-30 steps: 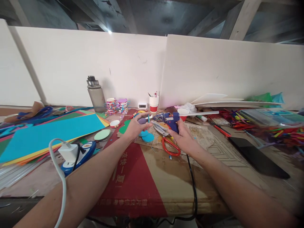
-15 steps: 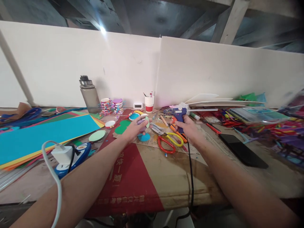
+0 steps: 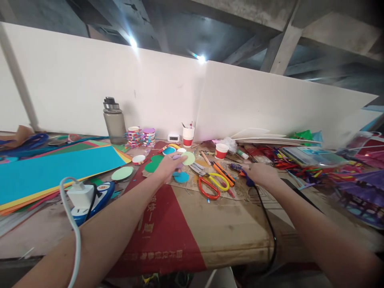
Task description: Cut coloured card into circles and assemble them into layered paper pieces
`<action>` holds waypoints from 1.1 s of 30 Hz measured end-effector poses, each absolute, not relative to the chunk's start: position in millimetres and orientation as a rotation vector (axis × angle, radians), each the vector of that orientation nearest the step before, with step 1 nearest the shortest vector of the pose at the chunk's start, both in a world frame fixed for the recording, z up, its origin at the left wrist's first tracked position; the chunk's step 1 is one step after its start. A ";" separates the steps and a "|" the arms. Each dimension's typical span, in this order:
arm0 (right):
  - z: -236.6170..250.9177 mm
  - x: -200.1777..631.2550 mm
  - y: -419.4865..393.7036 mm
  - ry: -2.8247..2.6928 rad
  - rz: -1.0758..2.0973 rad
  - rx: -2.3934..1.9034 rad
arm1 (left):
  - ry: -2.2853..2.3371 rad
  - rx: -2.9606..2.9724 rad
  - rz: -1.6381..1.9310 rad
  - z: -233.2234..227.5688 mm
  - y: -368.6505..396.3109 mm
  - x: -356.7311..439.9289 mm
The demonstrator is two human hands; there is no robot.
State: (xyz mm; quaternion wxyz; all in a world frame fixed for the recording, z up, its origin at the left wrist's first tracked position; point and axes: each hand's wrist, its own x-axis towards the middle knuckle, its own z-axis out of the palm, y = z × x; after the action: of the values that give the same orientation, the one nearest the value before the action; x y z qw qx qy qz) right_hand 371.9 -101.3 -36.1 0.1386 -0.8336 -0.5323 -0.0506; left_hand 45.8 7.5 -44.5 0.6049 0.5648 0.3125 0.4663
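My left hand (image 3: 166, 166) pinches a pale green paper disc (image 3: 189, 158), with a purple piece (image 3: 177, 159) partly hidden by the fingers. Below it, a blue paper disc (image 3: 181, 177) lies on the cardboard. Green paper (image 3: 154, 163) is left of that hand. Over on the right, my right hand (image 3: 261, 174) is closed around a blue glue gun (image 3: 238, 167), low at the tabletop with its nozzle toward the left. The hand covers most of the gun's body. Scissors (image 3: 210, 184) with red and yellow handles lie between my hands, beside an orange tool (image 3: 223, 174).
A red and white paper cup (image 3: 221, 151) stands behind the tools. Stacked cups (image 3: 134, 137), a bottle (image 3: 115, 126) and a small clock (image 3: 173, 138) line the back. Coloured sheets (image 3: 60, 172) and a power strip (image 3: 93, 206) are left; a plastic case (image 3: 315, 156) is right. The gun's black cord (image 3: 270, 228) hangs over the front edge.
My right hand has carried the glue gun right and down, uncovering the red and white cup. The pale green disc in my left hand has turned to face me.
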 end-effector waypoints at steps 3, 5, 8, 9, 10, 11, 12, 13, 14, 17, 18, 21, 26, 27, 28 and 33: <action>-14.7 326.3 -96.0 -1.660 -0.243 -1.997 | 0.701 1.351 1.119 -43.7 7.3 44.8; -4.9 285.7 -88.4 -1.700 -0.092 -1.695 | 0.679 1.361 1.138 -42.1 6.0 45.2; -2.0 234.0 -73.2 -1.671 0.151 -1.407 | 0.684 1.347 1.169 -39.0 2.8 46.4; -4.5 223.2 -68.3 -1.641 0.197 -1.378 | 0.694 1.348 1.176 -37.9 1.6 46.7; -8.5 216.2 -64.1 -1.622 0.205 -1.359 | 0.704 1.352 1.177 -37.0 0.3 47.1; -13.6 212.6 -60.9 -1.602 0.181 -1.327 | 0.712 1.360 1.172 -36.4 -0.9 47.3; -19.3 211.7 -58.8 -1.597 0.171 -1.297 | 0.718 1.371 1.159 -36.1 -1.9 47.6; -25.0 212.8 -57.6 -1.593 0.182 -1.277 | 0.724 1.385 1.141 -36.2 -2.8 47.9; -30.2 214.9 -57.4 -1.594 0.215 -1.263 | 0.729 1.406 1.118 -36.7 -3.5 48.3; -38.5 220.1 -60.2 -1.605 0.414 -1.237 | 0.757 1.511 1.041 -39.2 -5.0 49.4; -38.7 220.3 -61.6 -1.602 0.474 -1.229 | 0.765 1.548 1.018 -40.1 -5.5 49.8; -35.8 216.8 -64.9 -1.566 0.538 -1.222 | 0.758 1.589 0.983 -41.8 -7.6 50.7; -34.8 210.9 -66.1 -1.459 0.602 -1.180 | 0.706 1.507 1.028 -42.5 -12.8 53.3; -35.2 210.0 -66.3 -1.443 0.614 -1.165 | 0.697 1.486 1.038 -42.0 -14.4 54.4; -35.5 209.0 -66.8 -1.430 0.618 -1.152 | 0.690 1.459 1.043 -41.0 -16.4 55.6; -34.4 204.8 -71.8 -1.380 0.617 -1.110 | 0.647 1.253 1.016 -34.3 -27.1 63.2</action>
State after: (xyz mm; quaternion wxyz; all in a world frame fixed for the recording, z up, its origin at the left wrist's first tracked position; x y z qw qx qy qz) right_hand 204.8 -71.8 -34.4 0.5915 -0.4772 -0.5934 0.2652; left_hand 63.2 -27.1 -34.3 0.6458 0.5505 0.2841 0.4463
